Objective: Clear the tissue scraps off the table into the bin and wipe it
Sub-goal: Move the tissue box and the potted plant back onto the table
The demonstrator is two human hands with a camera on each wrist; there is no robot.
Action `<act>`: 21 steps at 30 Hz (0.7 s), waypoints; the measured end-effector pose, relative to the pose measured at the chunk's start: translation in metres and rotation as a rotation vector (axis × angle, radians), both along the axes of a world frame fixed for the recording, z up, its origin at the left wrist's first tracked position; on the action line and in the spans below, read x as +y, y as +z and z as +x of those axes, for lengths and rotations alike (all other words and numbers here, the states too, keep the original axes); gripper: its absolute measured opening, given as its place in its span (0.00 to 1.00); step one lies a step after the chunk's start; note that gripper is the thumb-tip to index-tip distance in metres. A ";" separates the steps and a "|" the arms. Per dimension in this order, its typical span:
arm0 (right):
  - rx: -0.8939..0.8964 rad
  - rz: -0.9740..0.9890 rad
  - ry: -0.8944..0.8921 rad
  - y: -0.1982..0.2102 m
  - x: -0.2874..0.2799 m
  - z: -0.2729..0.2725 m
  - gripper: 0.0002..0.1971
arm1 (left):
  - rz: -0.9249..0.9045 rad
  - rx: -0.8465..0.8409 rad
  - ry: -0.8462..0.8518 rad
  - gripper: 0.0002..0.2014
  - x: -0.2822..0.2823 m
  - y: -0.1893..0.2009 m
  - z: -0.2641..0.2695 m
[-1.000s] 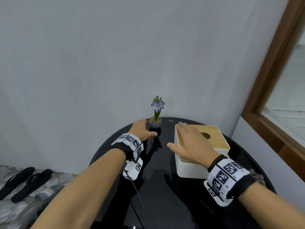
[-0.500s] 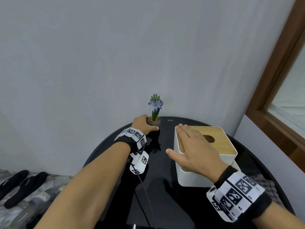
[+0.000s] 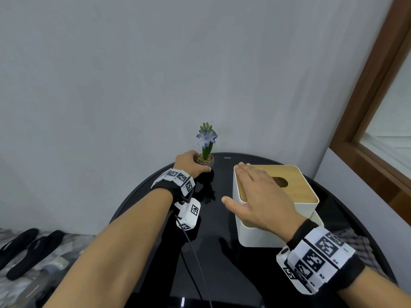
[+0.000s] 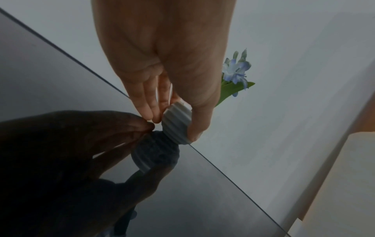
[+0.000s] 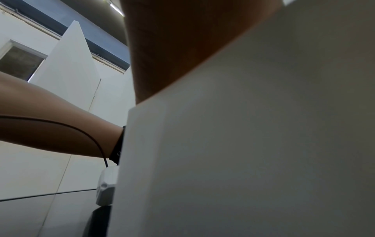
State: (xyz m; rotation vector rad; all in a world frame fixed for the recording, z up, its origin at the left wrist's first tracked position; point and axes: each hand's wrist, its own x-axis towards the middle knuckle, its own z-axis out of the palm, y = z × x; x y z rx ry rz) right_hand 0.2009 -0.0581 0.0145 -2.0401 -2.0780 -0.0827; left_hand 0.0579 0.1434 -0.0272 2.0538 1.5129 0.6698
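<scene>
L hand (image 3: 188, 164) had its grip curled round the pot (image 4: 176, 124) at the far edge of the surface (image 3: 213, 252); wrist view showed thumb on one side and fingers on the other, pinching the ribbed wall, pot base on or just above the glass, can't tell which. Prob held that way to shift the plant out of the way or set it back w/o tipping the flower (image 3: 206, 136).

R hand (image 3: 255, 196) lay flat on the box (image 3: 251, 232), grip spread, fingers straight over the wooden lid, thumb hanging off the near-left side. Looked like steadying or sliding the box, not lifting. R wrist cam mostly blocked by the box wall.

Tissue scraps: none visible on the surface in any view. Bin not in view either. Judged: scraps likely already cleared, and the items were being repositioned around the wipe.

Vs 0.5 s ago: hands in much the same spots. L hand was a bit further round the pot. R hand was unchanged on the lid. Vs 1 s ago: L hand had been short of the pot, now on it.
</scene>
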 end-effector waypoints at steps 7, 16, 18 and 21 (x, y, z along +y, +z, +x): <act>-0.012 0.019 0.016 -0.001 -0.001 0.000 0.42 | -0.010 -0.003 -0.020 0.29 -0.018 0.006 -0.012; 0.023 0.031 0.005 0.002 -0.002 0.001 0.41 | -0.018 0.014 -0.060 0.27 -0.067 0.012 -0.047; -0.003 0.047 -0.004 0.002 -0.004 0.000 0.40 | -0.038 0.015 -0.066 0.27 -0.080 0.010 -0.055; -0.100 0.075 -0.020 0.002 -0.008 -0.003 0.38 | -0.048 0.028 -0.078 0.29 -0.098 0.008 -0.062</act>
